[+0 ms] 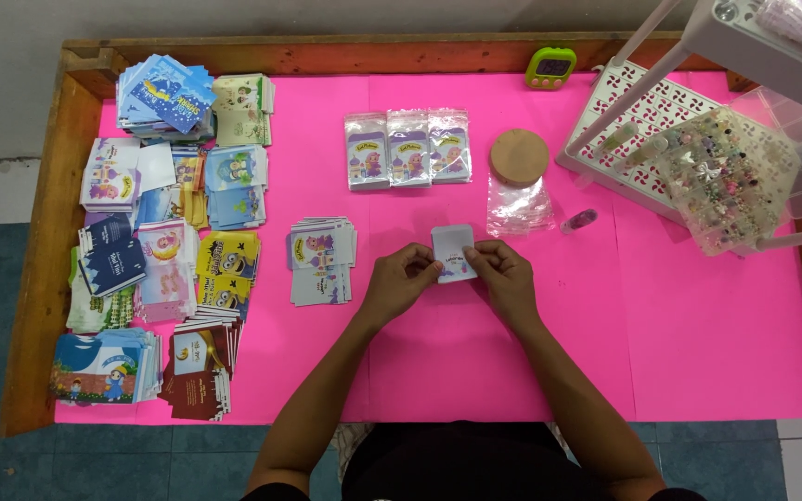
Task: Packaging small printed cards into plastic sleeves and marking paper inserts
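Observation:
Both of my hands hold one small white printed envelope (pixel 453 249) above the middle of the pink table cover (pixel 475 362). My left hand (pixel 401 278) pinches its left edge and my right hand (pixel 501 271) pinches its right edge. Just left of my hands lies a small stack of similar pale envelopes (pixel 320 260). Beyond my hands, three envelopes packed in clear bags (pixel 407 148) lie side by side. A pile of empty clear bags (pixel 517 206) sits under a round wooden disc (pixel 519 156) to the right.
Many stacks of colourful printed envelopes (pixel 164 241) cover the table's left side. A green timer (pixel 550 67) stands at the far edge. A white rack (pixel 642 121), a clear box of beads (pixel 730 176) and a small vial (pixel 578 220) occupy the right.

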